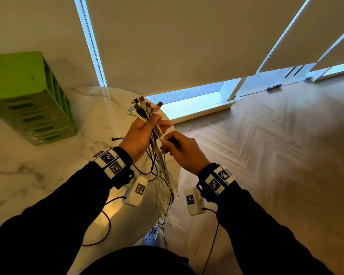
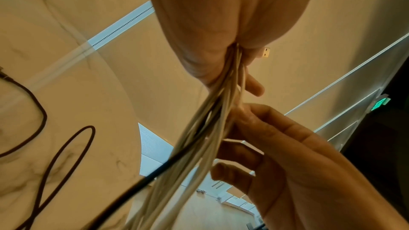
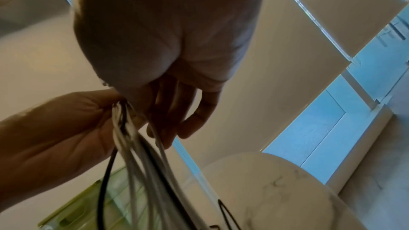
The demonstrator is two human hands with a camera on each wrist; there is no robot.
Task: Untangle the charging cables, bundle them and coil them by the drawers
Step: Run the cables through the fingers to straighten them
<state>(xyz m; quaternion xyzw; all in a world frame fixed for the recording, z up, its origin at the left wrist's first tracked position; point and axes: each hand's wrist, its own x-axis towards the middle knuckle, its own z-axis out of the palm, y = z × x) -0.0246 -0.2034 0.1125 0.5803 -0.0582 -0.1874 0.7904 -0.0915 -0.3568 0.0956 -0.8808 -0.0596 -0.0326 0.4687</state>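
My left hand [image 1: 145, 130] grips a bundle of white and black charging cables [image 1: 160, 165] just below their plugs [image 1: 143, 108], which fan out above the fist. The loose ends hang down past the table edge toward the floor. My right hand [image 1: 167, 143] is right under the left one and pinches one white cable of the bundle between thumb and forefinger. From the left wrist view, the bundle [image 2: 203, 137] leaves the left palm [image 2: 221, 32] and runs past the right hand's fingers [image 2: 243, 111]. The right wrist view shows cables [image 3: 137, 155] beside the right hand's fingers [image 3: 199, 111].
A green set of drawers [image 1: 28, 100] stands at the back left of the round marble table [image 1: 48, 165]. A dark cable [image 1: 117, 138] lies on the table near the hands. Wooden floor and a window with lowered blinds lie to the right.
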